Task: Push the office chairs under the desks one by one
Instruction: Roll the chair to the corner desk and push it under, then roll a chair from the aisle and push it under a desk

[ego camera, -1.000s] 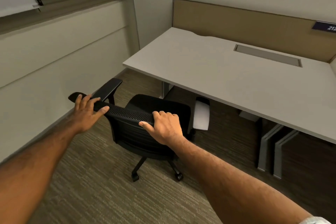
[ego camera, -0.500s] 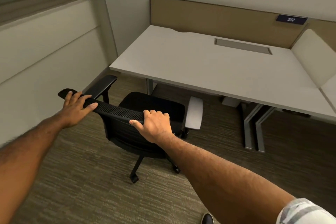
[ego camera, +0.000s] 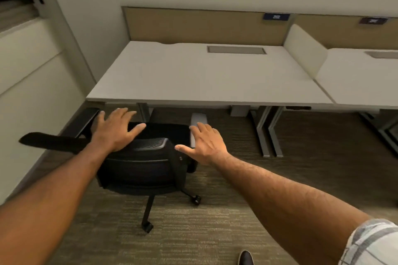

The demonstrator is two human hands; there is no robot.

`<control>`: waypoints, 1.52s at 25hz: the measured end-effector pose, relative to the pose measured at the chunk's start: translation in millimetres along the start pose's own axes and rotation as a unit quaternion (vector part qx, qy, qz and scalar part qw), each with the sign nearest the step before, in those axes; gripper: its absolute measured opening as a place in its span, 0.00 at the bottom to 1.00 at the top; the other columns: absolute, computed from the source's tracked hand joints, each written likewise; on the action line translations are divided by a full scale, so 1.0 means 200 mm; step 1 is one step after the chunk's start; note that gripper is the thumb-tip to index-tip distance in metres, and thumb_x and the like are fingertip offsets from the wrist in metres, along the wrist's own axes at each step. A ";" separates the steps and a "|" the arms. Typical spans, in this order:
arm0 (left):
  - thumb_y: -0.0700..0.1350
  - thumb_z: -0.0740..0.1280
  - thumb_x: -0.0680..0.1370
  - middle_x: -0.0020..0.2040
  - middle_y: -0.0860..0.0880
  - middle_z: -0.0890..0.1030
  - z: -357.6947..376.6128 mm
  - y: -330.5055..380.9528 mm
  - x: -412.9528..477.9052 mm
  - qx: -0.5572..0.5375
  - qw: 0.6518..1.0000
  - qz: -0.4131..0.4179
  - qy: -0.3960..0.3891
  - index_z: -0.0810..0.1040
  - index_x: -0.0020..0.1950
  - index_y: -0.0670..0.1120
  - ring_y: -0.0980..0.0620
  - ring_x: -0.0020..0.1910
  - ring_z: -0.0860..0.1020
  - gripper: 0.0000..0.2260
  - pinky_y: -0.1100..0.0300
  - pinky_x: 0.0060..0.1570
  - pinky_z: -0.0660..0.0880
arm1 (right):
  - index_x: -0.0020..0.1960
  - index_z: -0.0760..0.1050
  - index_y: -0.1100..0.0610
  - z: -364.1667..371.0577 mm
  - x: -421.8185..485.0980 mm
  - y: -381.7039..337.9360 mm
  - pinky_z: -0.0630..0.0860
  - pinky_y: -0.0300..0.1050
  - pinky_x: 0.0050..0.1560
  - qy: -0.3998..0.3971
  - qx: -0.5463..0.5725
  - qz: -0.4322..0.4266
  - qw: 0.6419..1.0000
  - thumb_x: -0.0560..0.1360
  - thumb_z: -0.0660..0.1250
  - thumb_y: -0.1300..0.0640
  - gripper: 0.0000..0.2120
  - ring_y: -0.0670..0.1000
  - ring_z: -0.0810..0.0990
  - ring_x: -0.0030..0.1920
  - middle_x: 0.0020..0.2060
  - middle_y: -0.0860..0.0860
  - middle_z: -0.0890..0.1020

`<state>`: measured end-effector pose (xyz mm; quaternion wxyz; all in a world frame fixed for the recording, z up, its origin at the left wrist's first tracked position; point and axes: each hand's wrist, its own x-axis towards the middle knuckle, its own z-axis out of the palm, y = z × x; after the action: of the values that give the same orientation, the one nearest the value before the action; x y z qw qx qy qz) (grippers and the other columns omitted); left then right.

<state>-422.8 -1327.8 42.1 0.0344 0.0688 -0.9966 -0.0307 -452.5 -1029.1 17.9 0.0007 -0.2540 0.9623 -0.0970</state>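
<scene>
A black office chair (ego camera: 142, 170) with a mesh back stands at the front edge of the white desk (ego camera: 204, 79), its seat partly under the desktop. My left hand (ego camera: 116, 129) lies flat with fingers spread over the top of the chair's back. My right hand (ego camera: 204, 142) hovers open beside the back's right end, above the grey right armrest (ego camera: 197, 119), holding nothing. The black left armrest (ego camera: 83, 121) points toward the desk's left corner. Whether my left hand touches the backrest is unclear.
A wall (ego camera: 32, 92) runs close along the left of the chair. Grey desk legs (ego camera: 266, 135) stand to the right under the desktop. A second white desk (ego camera: 361, 79) adjoins on the right behind a low divider (ego camera: 305, 49). My shoe (ego camera: 245, 257) shows on the carpet.
Both hands have let go of the backrest and opened. The chair has rolled forward toward the desk, and my view has swung to face the desk squarely.
</scene>
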 end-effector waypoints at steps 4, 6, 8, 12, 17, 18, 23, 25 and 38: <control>0.79 0.35 0.69 0.81 0.45 0.61 0.05 0.56 0.08 0.065 0.987 0.145 0.011 0.62 0.80 0.51 0.46 0.81 0.56 0.50 0.40 0.77 0.47 | 0.81 0.57 0.54 -0.06 -0.33 0.46 0.58 0.62 0.77 -0.034 -0.045 0.087 0.995 0.73 0.51 0.21 0.48 0.60 0.57 0.79 0.80 0.59 0.57; 0.79 0.33 0.68 0.82 0.44 0.58 0.08 0.83 0.09 0.078 0.978 0.195 0.013 0.60 0.81 0.51 0.45 0.81 0.54 0.51 0.41 0.78 0.45 | 0.82 0.53 0.53 -0.11 -0.51 0.69 0.54 0.62 0.78 -0.038 -0.050 0.120 0.991 0.72 0.49 0.20 0.50 0.60 0.53 0.80 0.82 0.59 0.53; 0.79 0.35 0.69 0.83 0.43 0.56 0.11 1.10 0.08 0.078 0.971 0.227 0.014 0.58 0.82 0.51 0.45 0.82 0.52 0.49 0.44 0.77 0.37 | 0.83 0.51 0.52 -0.16 -0.70 0.90 0.51 0.63 0.79 -0.031 -0.040 0.153 0.987 0.67 0.43 0.18 0.55 0.60 0.50 0.81 0.82 0.58 0.51; 0.79 0.35 0.70 0.83 0.43 0.53 0.24 1.69 -0.03 0.093 0.952 0.291 0.003 0.54 0.82 0.51 0.44 0.82 0.51 0.49 0.53 0.68 0.22 | 0.83 0.48 0.50 -0.21 -1.14 1.34 0.43 0.64 0.79 0.008 -0.033 0.210 0.977 0.63 0.36 0.18 0.57 0.60 0.45 0.82 0.83 0.57 0.46; 0.79 0.40 0.73 0.82 0.43 0.49 0.39 2.54 -0.24 0.081 0.924 0.374 0.020 0.53 0.82 0.49 0.43 0.82 0.46 0.47 0.42 0.77 0.34 | 0.83 0.44 0.48 -0.25 -1.87 1.96 0.37 0.66 0.77 0.054 -0.054 0.310 0.948 0.69 0.44 0.18 0.52 0.59 0.40 0.82 0.82 0.56 0.40; 0.78 0.41 0.74 0.82 0.42 0.50 0.40 2.75 -0.29 0.078 0.913 0.399 0.033 0.54 0.82 0.48 0.42 0.81 0.47 0.46 0.39 0.78 0.39 | 0.83 0.45 0.48 -0.27 -2.04 2.08 0.37 0.66 0.77 0.066 -0.058 0.334 0.939 0.68 0.43 0.18 0.52 0.59 0.41 0.82 0.82 0.55 0.40; 0.76 0.43 0.75 0.82 0.41 0.52 0.32 3.77 -0.48 0.045 0.851 0.513 0.101 0.56 0.82 0.47 0.42 0.82 0.48 0.45 0.36 0.79 0.46 | 0.83 0.46 0.48 -0.49 -2.73 2.61 0.36 0.66 0.76 0.113 -0.092 0.442 0.885 0.68 0.44 0.19 0.52 0.60 0.42 0.82 0.82 0.56 0.41; 0.76 0.42 0.75 0.83 0.41 0.52 0.25 4.19 -0.53 0.027 0.819 0.557 0.133 0.56 0.82 0.47 0.41 0.82 0.48 0.45 0.36 0.78 0.45 | 0.83 0.46 0.49 -0.62 -2.96 2.79 0.39 0.67 0.77 0.131 -0.118 0.479 0.860 0.70 0.47 0.20 0.51 0.60 0.43 0.82 0.83 0.56 0.43; 0.77 0.43 0.75 0.83 0.41 0.52 0.16 6.58 -1.13 -0.062 0.673 0.720 0.159 0.55 0.82 0.47 0.42 0.82 0.47 0.45 0.38 0.79 0.43 | 0.83 0.50 0.51 -1.27 -4.35 3.90 0.41 0.67 0.77 0.168 -0.220 0.635 0.721 0.70 0.46 0.21 0.51 0.60 0.46 0.82 0.83 0.57 0.47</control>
<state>-380.0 5.8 82.2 0.2077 -0.6684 -0.7127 -0.0469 -89.5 108.2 80.1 -0.1552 0.4444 0.8766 0.0999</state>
